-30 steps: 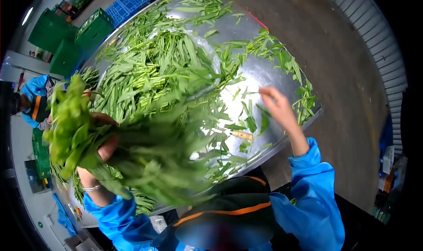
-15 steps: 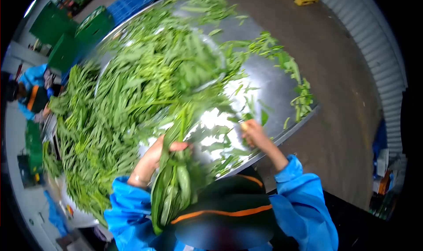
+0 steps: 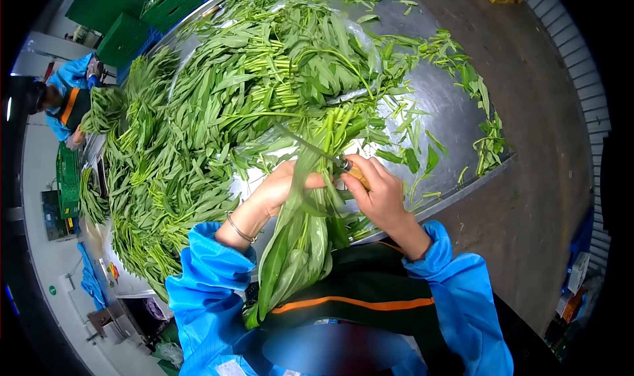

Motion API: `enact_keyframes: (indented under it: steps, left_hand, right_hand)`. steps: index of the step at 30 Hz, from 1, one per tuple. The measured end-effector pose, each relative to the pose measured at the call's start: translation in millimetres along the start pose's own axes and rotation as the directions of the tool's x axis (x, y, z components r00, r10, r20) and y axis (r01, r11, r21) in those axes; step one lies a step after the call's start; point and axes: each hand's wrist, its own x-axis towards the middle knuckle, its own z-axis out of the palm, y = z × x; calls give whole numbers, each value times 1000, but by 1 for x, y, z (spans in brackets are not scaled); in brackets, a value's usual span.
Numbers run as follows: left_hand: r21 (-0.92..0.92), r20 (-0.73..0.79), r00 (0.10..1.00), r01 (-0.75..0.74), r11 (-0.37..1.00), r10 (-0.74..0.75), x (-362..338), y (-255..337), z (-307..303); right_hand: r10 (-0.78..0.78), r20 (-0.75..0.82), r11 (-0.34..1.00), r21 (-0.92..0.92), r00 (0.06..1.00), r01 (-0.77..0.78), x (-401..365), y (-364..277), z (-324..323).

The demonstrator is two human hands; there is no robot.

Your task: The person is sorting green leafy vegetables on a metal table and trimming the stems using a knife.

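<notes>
Greens point(image 3: 297, 244) in left hand point(image 3: 281, 189), knife point(image 3: 355, 172) in right hand point(image 3: 382, 196)

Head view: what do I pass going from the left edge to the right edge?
A co-worker in blue → heap of greens → left hand, gripping a bunch → right hand, holding a knife → loose leaves on the metal table → concrete floor.

Green bunch point(image 3: 297, 244) gripped, leaves drooping; knife point(image 3: 355, 172) at stems.
</notes>
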Motion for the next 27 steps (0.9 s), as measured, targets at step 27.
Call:
enact_keyframes:
  steps: [27]
  left_hand:
    - [351, 136, 815, -571, 743, 563, 10, 86, -33]
  right_hand:
    - [225, 263, 948, 164, 938, -273, 3, 73, -63]
